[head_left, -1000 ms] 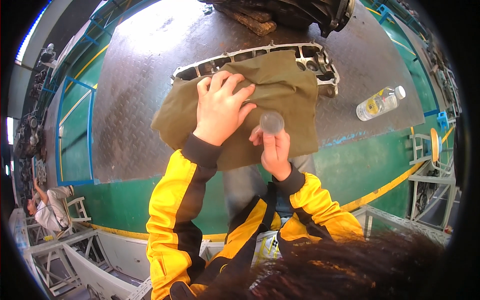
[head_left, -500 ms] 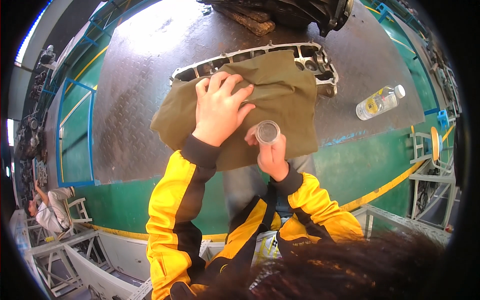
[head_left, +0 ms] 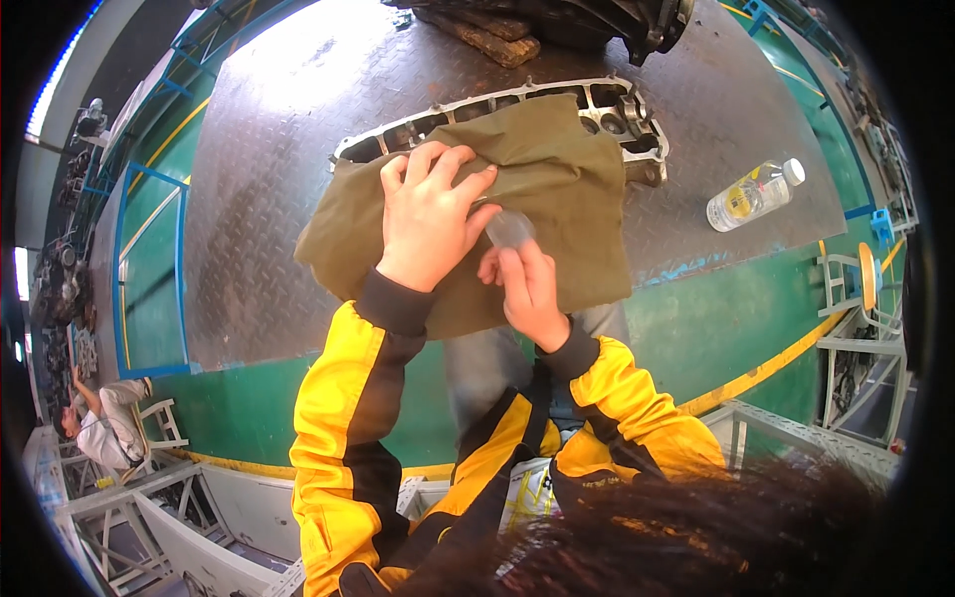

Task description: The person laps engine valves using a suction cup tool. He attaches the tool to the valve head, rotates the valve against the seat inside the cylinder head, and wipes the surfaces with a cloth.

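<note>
my left hand (head_left: 428,224) lies palm down, half open with fingers spread and bent, on one olive-green fabric cloth (head_left: 572,199), probably so the sheet won't slide; whether it grips anything beneath, i cannot tell. my right hand (head_left: 532,289) is closed, thumb against fingers, around one clear round cup-like piece (head_left: 510,230), blurred, held up near my left thumb, perhaps for a clear grip on its side. with the cloth as dial centre, one long silvery metal engine part (head_left: 647,149) shows from eleven to two o'clock, partly covered, perhaps for its protection. one clear plastic bottle with a white cap (head_left: 751,197) lies at three, apart from my hands, likely out of their way. at twelve i count two brown wooden blocks (head_left: 487,40) by one black metal casting (head_left: 637,22), seemingly propping it. all rest on one dark patterned metal tabletop (head_left: 249,229).
</note>
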`<state>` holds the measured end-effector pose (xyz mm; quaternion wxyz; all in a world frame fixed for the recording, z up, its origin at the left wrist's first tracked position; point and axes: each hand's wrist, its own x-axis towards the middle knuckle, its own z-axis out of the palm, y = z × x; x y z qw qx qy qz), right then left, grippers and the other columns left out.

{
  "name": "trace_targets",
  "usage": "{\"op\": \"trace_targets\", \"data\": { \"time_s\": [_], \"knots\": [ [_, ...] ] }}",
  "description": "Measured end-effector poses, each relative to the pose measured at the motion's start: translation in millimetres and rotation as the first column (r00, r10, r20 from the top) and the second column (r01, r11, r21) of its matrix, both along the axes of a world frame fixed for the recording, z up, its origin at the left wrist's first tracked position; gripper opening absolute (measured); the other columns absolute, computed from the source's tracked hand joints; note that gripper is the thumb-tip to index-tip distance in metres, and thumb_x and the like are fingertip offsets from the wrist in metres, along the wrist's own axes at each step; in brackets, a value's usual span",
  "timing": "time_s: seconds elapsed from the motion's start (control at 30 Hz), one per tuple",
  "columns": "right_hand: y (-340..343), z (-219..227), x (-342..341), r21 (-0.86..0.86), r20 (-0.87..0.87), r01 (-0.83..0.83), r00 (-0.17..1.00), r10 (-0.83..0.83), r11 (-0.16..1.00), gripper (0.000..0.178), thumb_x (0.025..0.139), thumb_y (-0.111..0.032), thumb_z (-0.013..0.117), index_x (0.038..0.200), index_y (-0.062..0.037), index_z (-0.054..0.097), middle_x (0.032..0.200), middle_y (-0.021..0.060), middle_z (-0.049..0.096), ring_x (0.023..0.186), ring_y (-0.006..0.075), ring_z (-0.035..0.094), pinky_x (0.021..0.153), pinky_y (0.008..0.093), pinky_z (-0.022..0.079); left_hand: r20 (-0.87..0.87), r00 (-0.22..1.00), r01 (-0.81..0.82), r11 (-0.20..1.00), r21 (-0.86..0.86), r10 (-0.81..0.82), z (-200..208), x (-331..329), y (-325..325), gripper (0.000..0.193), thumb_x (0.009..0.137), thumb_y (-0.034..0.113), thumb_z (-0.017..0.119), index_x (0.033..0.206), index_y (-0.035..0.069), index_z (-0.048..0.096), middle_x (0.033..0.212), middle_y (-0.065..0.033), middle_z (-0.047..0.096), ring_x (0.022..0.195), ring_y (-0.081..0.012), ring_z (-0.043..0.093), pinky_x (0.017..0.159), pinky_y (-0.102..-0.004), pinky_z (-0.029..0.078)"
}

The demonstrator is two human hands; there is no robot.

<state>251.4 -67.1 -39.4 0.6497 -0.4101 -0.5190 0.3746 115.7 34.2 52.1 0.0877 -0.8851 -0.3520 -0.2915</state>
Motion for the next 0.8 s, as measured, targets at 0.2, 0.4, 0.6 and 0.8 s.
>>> {"op": "trace_targets", "data": {
  "time_s": [0.2, 0.4, 0.6, 0.8],
  "knots": [
    [-4.3, 8.8, -4.9, 0.057, -0.049, -0.012, 0.999, 0.015, 0.998, 0.017, 0.110, -0.009, 0.050, 0.108, 0.0034, 0.061, 0.082, 0.0097, 0.071, 0.071, 0.0161, 0.067, 0.069, 0.0307, 0.055, 0.004, 1.000, -0.002, 1.000, -0.018, 0.002, -0.7, -2.0, -0.7, 0.044, 0.070, 0.023, 0.089, 0.114, 0.021, 0.080, 0.126, 0.0012, 0.069, 0.123, -0.0242, 0.058, 0.104, -0.0464, 0.037],
    [-3.8, 0.7, -2.1, 0.080, -0.033, 0.023, 0.999, -0.020, 0.997, 0.016, 0.110, -0.007, 0.050, 0.108, 0.0035, 0.061, 0.084, 0.0105, 0.072, 0.073, 0.0157, 0.068, 0.071, 0.0310, 0.056, -0.007, 1.000, -0.014, 0.999, -0.031, 0.014, -2.3, -1.2, -2.5, 0.043, 0.071, 0.021, 0.088, 0.113, 0.022, 0.080, 0.126, 0.0011, 0.069, 0.123, -0.0244, 0.058, 0.104, -0.0462, 0.037],
    [2.6, -1.3, 1.1, -0.003, -0.050, 0.024, 0.998, -0.024, 1.000, 0.017, 0.110, -0.010, 0.051, 0.108, 0.0028, 0.061, 0.084, 0.0088, 0.072, 0.074, 0.0144, 0.067, 0.071, 0.0300, 0.055, -0.023, 1.000, -0.016, 1.000, -0.024, 0.016, -0.5, -0.1, 0.6, 0.041, 0.073, 0.022, 0.088, 0.112, 0.021, 0.080, 0.125, 0.0005, 0.070, 0.122, -0.0245, 0.058, 0.104, -0.0463, 0.038],
    [-2.0, 4.8, 2.2, -0.040, -0.102, -0.030, 0.994, 0.026, 0.999, 0.016, 0.110, -0.010, 0.053, 0.107, 0.0031, 0.062, 0.084, 0.0080, 0.072, 0.073, 0.0135, 0.067, 0.070, 0.0288, 0.055, -0.030, 0.999, -0.022, 1.000, -0.002, 0.021, -2.9, -1.8, 0.2, 0.038, 0.076, 0.026, 0.088, 0.112, 0.021, 0.080, 0.125, 0.0008, 0.070, 0.123, -0.0246, 0.058, 0.103, -0.0464, 0.038]
  ]
}}
